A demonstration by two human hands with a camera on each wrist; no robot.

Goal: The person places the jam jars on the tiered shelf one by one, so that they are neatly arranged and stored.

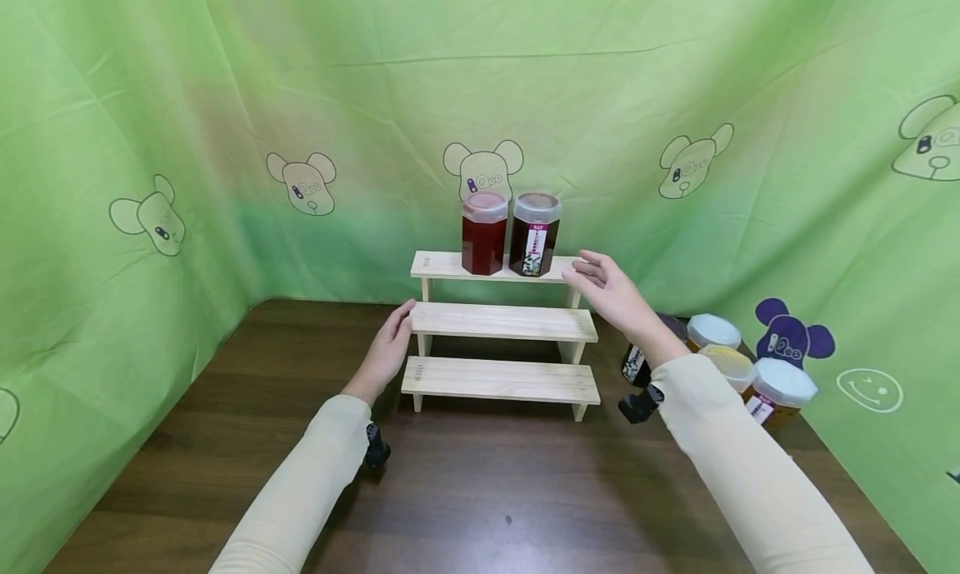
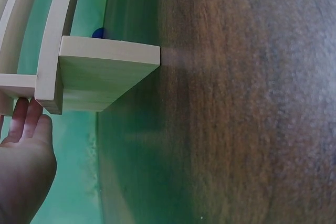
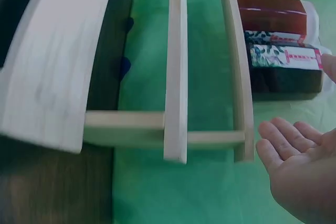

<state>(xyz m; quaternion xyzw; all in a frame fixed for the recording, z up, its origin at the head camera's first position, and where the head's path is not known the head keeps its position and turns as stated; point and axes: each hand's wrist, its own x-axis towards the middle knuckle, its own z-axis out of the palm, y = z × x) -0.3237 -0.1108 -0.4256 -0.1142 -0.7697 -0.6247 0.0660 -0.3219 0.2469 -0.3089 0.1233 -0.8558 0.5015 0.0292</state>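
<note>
A three-step wooden rack point(image 1: 502, 321) stands on the table. Its top step carries two lidded jars side by side: a red one point(image 1: 483, 245) and, to its right, a dark one point(image 1: 519, 242) with a white and pink label. At the rack's left end my left hand point(image 1: 386, 351) touches the middle step with extended fingers; in the left wrist view its fingertips meet the wood. Close to the top step's right end, my right hand point(image 1: 613, 297) is held with fingers spread, apart from the dark jar. The right wrist view shows an empty palm point(image 3: 307, 166) beside that jar.
Several more lidded jars point(image 1: 783, 382) stand at the table's right side, partly behind my right forearm. A green curtain point(image 1: 360, 141) with printed bear heads hangs behind and on both sides. Brown wooden tabletop point(image 1: 480, 491) extends in front of the rack.
</note>
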